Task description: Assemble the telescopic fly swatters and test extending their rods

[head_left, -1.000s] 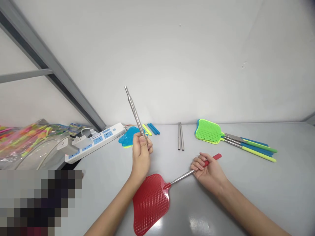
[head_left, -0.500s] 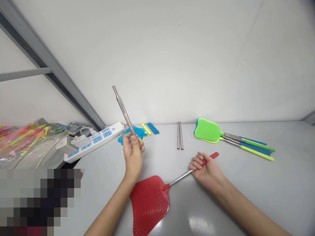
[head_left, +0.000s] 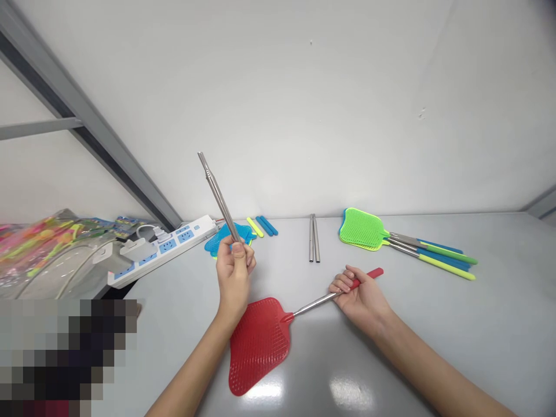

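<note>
My left hand [head_left: 235, 267] is raised, with thumb and fingers closed around slim metal rods [head_left: 220, 200]; they look like a pair held side by side, pointing up and left. My right hand [head_left: 357, 292] is wrapped round the red handle of a fly swatter [head_left: 260, 344]. Its perforated red head lies low in front of me, its left edge partly behind my left forearm. Two loose metal tubes [head_left: 311, 240] lie on the table between and beyond my hands. Behind my left hand are blue swatter heads [head_left: 223, 238], with a yellow grip [head_left: 255, 227] and two blue grips [head_left: 266, 226] close by.
Several swatters with green and blue heads [head_left: 362, 229] lie stacked at the right on the grey table [head_left: 434, 324]. A white power strip [head_left: 163, 255] with plugged-in adapters stands at the left. Beyond it are colourful plastic-bagged items [head_left: 47, 246]. A white wall backs the table.
The red swatter's head has shifted up and away from me, so its whole lower edge now shows. Both hands keep their hold. The view has turned slightly to the right.
</note>
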Demonstrator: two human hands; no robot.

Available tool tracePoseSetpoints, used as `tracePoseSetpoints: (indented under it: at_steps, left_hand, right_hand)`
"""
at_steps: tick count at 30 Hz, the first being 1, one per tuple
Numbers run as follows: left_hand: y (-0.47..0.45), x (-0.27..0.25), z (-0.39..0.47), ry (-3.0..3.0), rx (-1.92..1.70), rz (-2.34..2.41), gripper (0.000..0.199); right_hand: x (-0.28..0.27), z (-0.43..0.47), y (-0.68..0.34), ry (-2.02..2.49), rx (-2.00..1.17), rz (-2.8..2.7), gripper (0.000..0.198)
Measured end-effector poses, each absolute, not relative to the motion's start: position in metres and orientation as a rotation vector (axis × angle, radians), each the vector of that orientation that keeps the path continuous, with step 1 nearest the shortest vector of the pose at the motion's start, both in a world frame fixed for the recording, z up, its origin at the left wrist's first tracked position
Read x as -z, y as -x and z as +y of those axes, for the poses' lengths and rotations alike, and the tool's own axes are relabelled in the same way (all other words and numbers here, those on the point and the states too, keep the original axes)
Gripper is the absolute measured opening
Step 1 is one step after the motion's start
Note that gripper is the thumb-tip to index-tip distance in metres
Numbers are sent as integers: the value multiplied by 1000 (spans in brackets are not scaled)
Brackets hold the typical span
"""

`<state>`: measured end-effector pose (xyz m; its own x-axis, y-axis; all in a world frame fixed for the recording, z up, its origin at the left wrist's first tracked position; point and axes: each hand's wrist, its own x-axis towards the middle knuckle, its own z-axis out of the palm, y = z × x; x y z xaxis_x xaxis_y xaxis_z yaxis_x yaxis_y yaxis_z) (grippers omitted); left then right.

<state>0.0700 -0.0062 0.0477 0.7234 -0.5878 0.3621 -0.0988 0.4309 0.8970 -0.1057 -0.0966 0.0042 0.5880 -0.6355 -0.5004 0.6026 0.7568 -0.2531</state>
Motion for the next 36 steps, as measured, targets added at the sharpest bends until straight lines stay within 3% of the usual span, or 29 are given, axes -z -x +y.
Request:
tracePoseSetpoints:
  at_steps: [28, 36]
  left_hand:
    - [-127, -31, -10, -991, 334, -518, 16]
    - [-126, -26, -9, -1037, 503, -509, 14]
  right_hand:
    - [-5, -97, 104, -25, 719, 620, 24]
    - [-5, -97, 105, -26, 725, 600, 25]
